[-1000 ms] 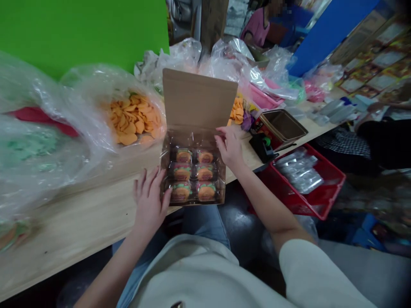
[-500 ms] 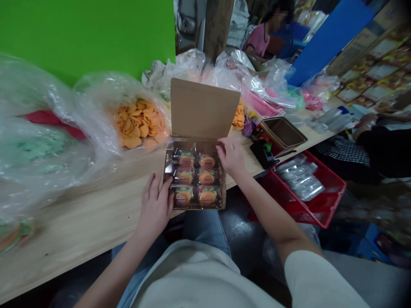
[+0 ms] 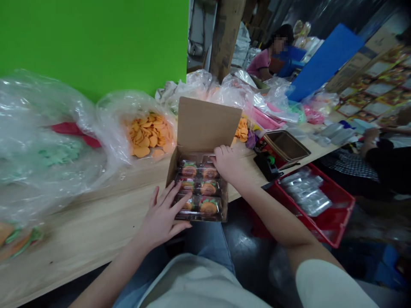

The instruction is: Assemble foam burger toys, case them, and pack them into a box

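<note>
A brown cardboard box [image 3: 171, 173] sits open on a pale wooden table [image 3: 90, 218], its plain, matte lid [image 3: 208, 124] standing up at the back. Inside, a clear, shiny plastic tray [image 3: 199, 188] holds six round, burger-shaped treats [image 3: 208, 205] in two rows of three, orange with green edges. The box lies between the person's hands, close to the table's near edge.

The left hand [image 3: 160, 218] lies flat and open at the front left corner, its fingers [image 3: 167, 199] spread, with the tips across the plastic over the front treats. The right hand [image 3: 227, 164] sits at the far right corner, its fingers [image 3: 220, 152] gently curled over the tray's rim. Whether they pinch it cannot be told.

To the left, a crinkled clear bag [image 3: 149, 137] of flat orange pieces slumps beside the box. Beyond the right hand are a square brown tin [image 3: 285, 145] and a red plastic crate [image 3: 337, 218] of silvery packets [image 3: 305, 194], set lower than the table. Farther off, a person in a pink top [image 3: 261, 64] sits at work
</note>
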`<state>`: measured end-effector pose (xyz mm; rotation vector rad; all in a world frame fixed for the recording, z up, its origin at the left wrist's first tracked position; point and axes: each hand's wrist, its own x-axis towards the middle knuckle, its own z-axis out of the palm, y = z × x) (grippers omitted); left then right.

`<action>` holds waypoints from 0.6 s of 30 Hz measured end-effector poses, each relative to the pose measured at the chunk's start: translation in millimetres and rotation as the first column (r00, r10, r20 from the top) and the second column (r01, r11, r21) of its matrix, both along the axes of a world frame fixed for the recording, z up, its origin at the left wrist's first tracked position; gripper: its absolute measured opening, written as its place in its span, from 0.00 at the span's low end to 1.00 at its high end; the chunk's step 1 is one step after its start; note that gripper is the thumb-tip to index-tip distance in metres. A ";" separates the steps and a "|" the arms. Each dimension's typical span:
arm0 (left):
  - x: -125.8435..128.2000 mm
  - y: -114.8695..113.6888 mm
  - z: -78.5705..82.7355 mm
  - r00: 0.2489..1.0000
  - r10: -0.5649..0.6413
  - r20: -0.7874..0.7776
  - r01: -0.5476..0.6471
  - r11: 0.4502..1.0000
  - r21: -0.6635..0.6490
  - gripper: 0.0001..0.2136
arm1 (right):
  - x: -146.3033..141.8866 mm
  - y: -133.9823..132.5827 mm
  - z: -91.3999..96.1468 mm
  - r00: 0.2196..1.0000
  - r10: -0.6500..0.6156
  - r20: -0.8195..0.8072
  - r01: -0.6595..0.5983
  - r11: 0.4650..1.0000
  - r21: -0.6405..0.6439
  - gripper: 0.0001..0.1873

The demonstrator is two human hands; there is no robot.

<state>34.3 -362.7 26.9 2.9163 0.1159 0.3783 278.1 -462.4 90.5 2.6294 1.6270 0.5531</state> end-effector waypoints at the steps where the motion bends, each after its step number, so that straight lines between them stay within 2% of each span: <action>1: -0.4 0.3 -1.4 1.000 0.024 0.013 -0.024 1.000 0.011 0.31 | -1.3 4.6 1.4 1.000 0.004 -0.006 -0.004 1.000 0.002 0.10; 5: -4.1 -0.1 -6.5 0.993 0.108 0.056 -0.108 0.994 0.009 0.28 | -8.9 20.7 -3.0 0.999 -0.003 -0.040 0.002 1.000 -0.023 0.10; 9: -5.9 -8.6 0.8 0.982 0.161 0.099 -0.161 0.987 -0.001 0.28 | -15.4 28.5 -10.4 1.000 0.005 -0.015 -0.006 0.999 -0.041 0.12; 14: 4.0 -18.6 6.6 0.996 -0.053 0.070 0.054 0.998 -0.014 0.25 | -21.6 43.1 0.4 0.997 0.067 -0.036 -0.070 0.995 -0.075 0.11; 18: 8.0 -15.2 1.5 0.998 -0.007 0.070 0.009 1.000 -0.028 0.21 | -25.5 61.8 8.9 0.990 0.093 -0.107 -0.098 0.994 -0.045 0.11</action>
